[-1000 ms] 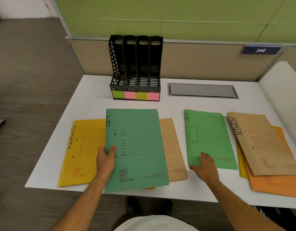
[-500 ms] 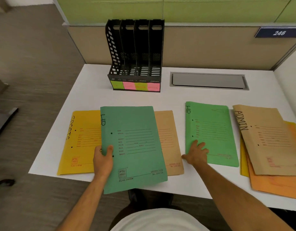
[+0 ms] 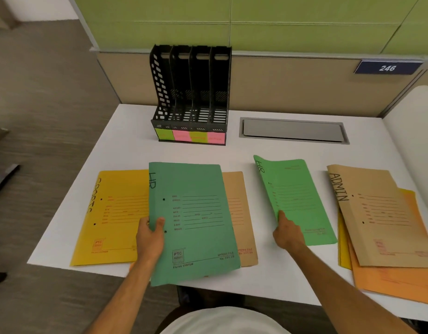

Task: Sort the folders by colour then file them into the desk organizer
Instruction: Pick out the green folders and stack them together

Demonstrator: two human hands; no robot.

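Observation:
My left hand (image 3: pixel 150 239) grips the left edge of a teal-green folder (image 3: pixel 196 220) marked HR, held above a yellow folder (image 3: pixel 111 218) marked SPORTS and a brown folder (image 3: pixel 239 213). My right hand (image 3: pixel 288 233) pinches the left edge of a brighter green HR folder (image 3: pixel 299 201), whose left side is lifted off the white desk (image 3: pixel 280 153). At the right lies a brown ADMIN folder (image 3: pixel 381 218) on top of yellow and orange folders (image 3: pixel 391 280). The black desk organizer (image 3: pixel 191 92) with coloured labels stands empty at the back.
A grey cable hatch (image 3: pixel 293 130) is set into the desk behind the green folder. A beige and green partition (image 3: pixel 280 80) with a blue 246 sign (image 3: pixel 387 68) closes the back. The orange folders overhang the desk's front edge.
My right hand went from lying flat on the bright green folder to gripping its left edge and raising that side. My left hand keeps holding the teal folder.

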